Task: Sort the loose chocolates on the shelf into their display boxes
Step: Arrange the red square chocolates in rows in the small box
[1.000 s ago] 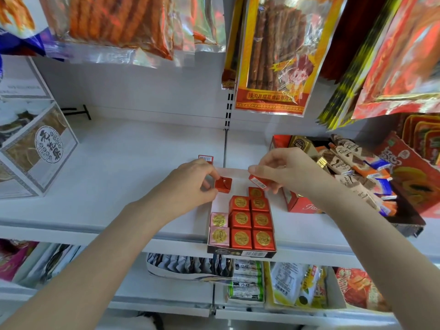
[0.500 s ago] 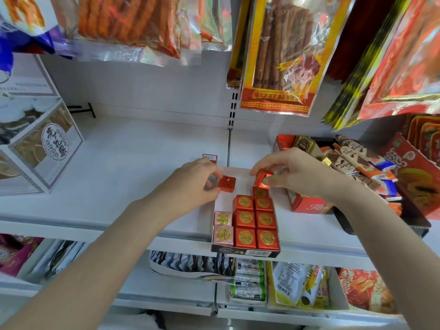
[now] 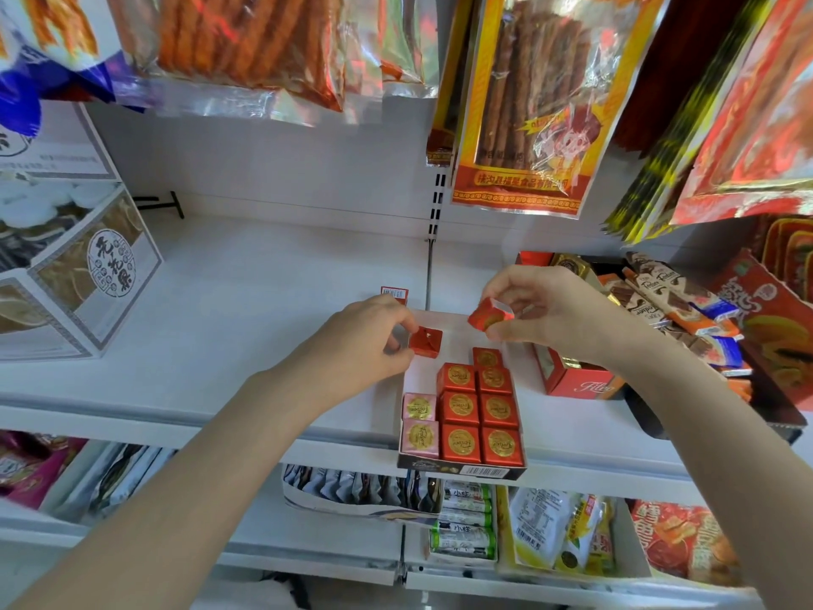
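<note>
A flat display box (image 3: 462, 469) sits at the front edge of the white shelf (image 3: 246, 328), holding several red chocolate cubes (image 3: 460, 407) with gold seals and two pink ones (image 3: 420, 427) in its left column. My left hand (image 3: 367, 341) pinches a red chocolate cube (image 3: 426, 341) just above the box's empty far-left part. My right hand (image 3: 545, 308) holds another red chocolate cube (image 3: 490, 314), tilted, in the air above the box's far end.
A red carton (image 3: 576, 380) and a tray of wrapped chocolate bars (image 3: 677, 310) stand to the right. A small red loose piece (image 3: 394, 294) lies behind my left hand. A grey printed box (image 3: 83, 275) stands at left. Snack bags (image 3: 523, 103) hang overhead.
My right hand has lifted its red cube up from the box's far end and turned it. My left hand has kept its cube in nearly the same place.
</note>
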The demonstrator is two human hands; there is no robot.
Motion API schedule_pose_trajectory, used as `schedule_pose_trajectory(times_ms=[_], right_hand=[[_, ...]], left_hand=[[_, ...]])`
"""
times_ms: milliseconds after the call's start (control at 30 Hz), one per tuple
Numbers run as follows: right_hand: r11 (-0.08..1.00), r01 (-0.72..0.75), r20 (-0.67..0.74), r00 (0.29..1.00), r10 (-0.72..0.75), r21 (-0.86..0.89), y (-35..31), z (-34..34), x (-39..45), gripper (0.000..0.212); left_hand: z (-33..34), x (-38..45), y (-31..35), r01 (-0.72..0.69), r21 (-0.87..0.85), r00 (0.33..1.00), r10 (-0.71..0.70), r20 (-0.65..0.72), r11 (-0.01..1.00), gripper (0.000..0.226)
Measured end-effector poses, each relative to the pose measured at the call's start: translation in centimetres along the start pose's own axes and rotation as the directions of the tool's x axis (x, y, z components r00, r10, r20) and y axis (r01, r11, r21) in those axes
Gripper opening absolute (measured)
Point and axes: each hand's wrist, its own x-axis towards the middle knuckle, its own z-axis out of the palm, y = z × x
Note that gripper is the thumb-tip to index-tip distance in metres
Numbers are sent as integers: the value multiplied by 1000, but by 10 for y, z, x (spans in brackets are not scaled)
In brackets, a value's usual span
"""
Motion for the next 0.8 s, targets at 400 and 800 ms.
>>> schedule_pose_trajectory(times_ms=[400,800], right_hand=[[979,-67,109,990,89,-190,8,0,1,24],[915,5,245,964,103,-404,10,6,1,36]], left_hand=[[0,0,1,-3,17,1000,3,-2,1000,27],[1,0,0,-6,24,1000,5,2,1000,26]])
